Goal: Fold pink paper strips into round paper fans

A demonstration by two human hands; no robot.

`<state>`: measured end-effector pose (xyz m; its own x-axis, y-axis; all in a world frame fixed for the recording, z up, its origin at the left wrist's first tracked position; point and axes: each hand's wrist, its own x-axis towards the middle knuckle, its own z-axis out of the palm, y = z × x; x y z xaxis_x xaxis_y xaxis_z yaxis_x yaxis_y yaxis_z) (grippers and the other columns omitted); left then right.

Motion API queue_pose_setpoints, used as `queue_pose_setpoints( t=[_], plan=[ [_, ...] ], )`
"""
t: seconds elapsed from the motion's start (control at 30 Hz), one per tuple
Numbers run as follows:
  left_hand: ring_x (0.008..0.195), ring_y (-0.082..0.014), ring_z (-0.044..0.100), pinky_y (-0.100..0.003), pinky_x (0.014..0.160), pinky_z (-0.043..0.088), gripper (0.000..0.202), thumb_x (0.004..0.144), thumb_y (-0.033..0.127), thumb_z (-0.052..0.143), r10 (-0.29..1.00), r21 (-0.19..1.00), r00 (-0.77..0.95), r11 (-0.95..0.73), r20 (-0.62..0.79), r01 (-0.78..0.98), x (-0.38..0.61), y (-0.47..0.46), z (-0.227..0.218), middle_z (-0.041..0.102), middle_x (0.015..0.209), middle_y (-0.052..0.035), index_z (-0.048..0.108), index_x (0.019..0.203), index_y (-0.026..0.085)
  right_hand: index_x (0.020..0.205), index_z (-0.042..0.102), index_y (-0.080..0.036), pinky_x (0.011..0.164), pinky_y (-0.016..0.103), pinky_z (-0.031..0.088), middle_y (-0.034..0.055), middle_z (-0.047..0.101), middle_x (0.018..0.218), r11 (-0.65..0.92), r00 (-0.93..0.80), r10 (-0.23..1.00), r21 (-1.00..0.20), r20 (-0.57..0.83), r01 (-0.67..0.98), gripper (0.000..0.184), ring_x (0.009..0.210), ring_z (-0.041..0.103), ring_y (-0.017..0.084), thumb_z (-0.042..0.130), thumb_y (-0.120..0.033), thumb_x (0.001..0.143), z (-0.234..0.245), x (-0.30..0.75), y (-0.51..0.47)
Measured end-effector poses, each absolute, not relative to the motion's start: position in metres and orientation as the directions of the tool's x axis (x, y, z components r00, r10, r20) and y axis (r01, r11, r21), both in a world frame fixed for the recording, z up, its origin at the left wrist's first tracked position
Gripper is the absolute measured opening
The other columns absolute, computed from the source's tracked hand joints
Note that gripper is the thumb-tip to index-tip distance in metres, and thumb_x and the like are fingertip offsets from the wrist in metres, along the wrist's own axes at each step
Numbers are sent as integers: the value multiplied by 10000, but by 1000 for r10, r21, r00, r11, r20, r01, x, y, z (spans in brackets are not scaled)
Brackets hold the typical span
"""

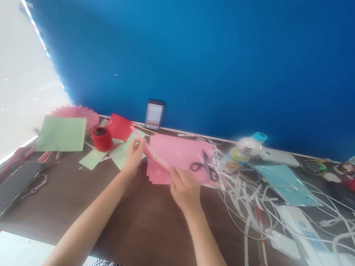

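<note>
Above the brown table (147,224), both my hands hold one long, narrow folded strip of pink paper (155,154). My left hand (134,155) pinches its far left end and my right hand (183,189) pinches its near right end. The strip slants from upper left to lower right over a stack of pink sheets (180,154). Black-handled scissors (206,167) lie on those sheets, just right of my right hand.
A green sheet (62,133), a red ribbon spool (102,139), a pink paper fan (76,113) and a red sheet (120,126) lie left. A phone (7,189) rests near the left edge. White paper strips, cables, a bottle (245,148) and a power strip (305,229) crowd the right. Another phone (154,114) leans on the blue wall.
</note>
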<state>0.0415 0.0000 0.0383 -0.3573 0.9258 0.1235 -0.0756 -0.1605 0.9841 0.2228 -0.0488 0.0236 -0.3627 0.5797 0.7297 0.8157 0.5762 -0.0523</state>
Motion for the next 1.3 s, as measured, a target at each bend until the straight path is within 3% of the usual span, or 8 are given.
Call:
queue_pose_setpoints(
  t=[0.2,0.4,0.53,0.7,0.83,0.93,1.07,1.3],
  plan=[
    [592,-108,518,-227,589,408,208,748,384,511,900,957,-329,-287,285,44,38,-1,57,540,635,10,458,703,188,896,635,-229,633,280,417,8,652,693,601,-372,768,-387,521,699,180,638,579,145,486,-260,800,38,223,-56],
    [636,-128,526,-240,612,414,175,670,339,605,934,924,25,-355,355,144,56,-3,91,571,674,-14,551,671,173,854,598,-179,604,296,472,60,644,791,431,-102,901,-841,422,327,207,678,590,167,545,-352,755,47,214,-47],
    [626,-143,550,-265,589,442,176,736,339,531,901,893,251,-405,353,198,78,-6,97,592,703,-33,601,744,177,724,546,-175,480,256,444,11,589,600,238,-15,971,-969,237,65,232,530,559,141,634,-381,665,49,208,-42],
    [1057,-237,481,-338,812,419,323,799,305,437,901,833,150,-434,408,342,87,-17,76,466,1218,-89,524,1102,230,654,515,-178,421,234,399,-42,493,463,160,56,986,-983,155,-86,242,409,470,100,623,-394,662,30,212,-32],
    [1158,-304,368,-390,888,356,614,700,309,558,935,666,196,-349,295,659,78,-37,45,392,1254,-169,340,1255,162,676,500,-177,451,249,426,-22,523,524,173,96,981,-985,169,-27,225,459,506,118,572,-390,690,12,220,-23],
    [1078,-332,428,-417,825,371,595,724,345,515,973,501,83,-184,217,846,71,-44,26,433,1163,-231,339,1224,75,687,508,-177,481,247,418,-5,537,589,280,182,922,-913,342,297,168,503,505,120,551,-339,702,5,228,-20],
    [1048,-326,423,-432,803,347,455,764,398,453,968,350,-56,-34,243,936,66,-28,17,430,1197,-206,436,1136,137,719,521,-173,514,241,413,7,543,630,369,89,873,-768,480,523,121,532,493,117,482,-282,754,-4,232,-19],
    [926,-338,467,-455,759,327,378,708,488,449,983,388,-156,109,92,915,67,21,19,546,941,-188,565,777,135,706,502,-178,546,238,402,-3,508,631,453,-54,832,-622,551,638,113,560,470,119,455,-253,776,-17,229,-18]
  ],
)
